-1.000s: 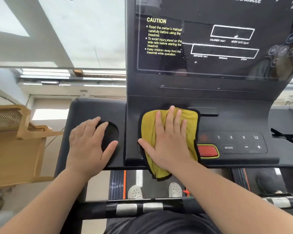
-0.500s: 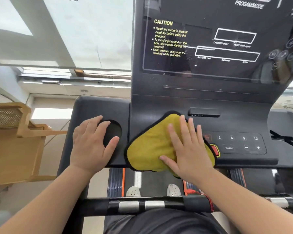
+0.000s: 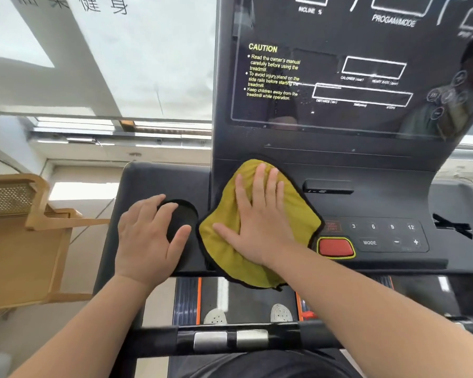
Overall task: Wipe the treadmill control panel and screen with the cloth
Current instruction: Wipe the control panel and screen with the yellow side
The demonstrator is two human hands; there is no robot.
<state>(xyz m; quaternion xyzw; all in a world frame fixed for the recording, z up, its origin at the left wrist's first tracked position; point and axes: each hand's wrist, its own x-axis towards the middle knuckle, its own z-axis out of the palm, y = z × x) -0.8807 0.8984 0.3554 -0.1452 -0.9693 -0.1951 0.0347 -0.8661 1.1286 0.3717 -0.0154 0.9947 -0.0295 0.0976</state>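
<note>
A yellow cloth (image 3: 224, 249) with a black hem lies flat on the left part of the black treadmill control panel (image 3: 380, 205). My right hand (image 3: 260, 216) presses on it, palm down with fingers spread, pointing up toward the screen. The dark glossy screen (image 3: 339, 77) with yellow CAUTION text rises above the panel. My left hand (image 3: 148, 236) rests flat on the left console wing, partly over a round cup holder (image 3: 182, 216). The red stop button (image 3: 336, 247) and the key row (image 3: 382, 227) lie uncovered to the right of the cloth.
A black handlebar with silver sensor pads (image 3: 230, 339) crosses below my arms. The treadmill belt with two light shoes (image 3: 216, 316) shows beneath. A wooden rack (image 3: 19, 236) stands to the left. A window (image 3: 107, 64) lies behind the console.
My right hand has slid the cloth left and up, off the red button, which is now fully uncovered. The left hand has stayed on the cup holder.
</note>
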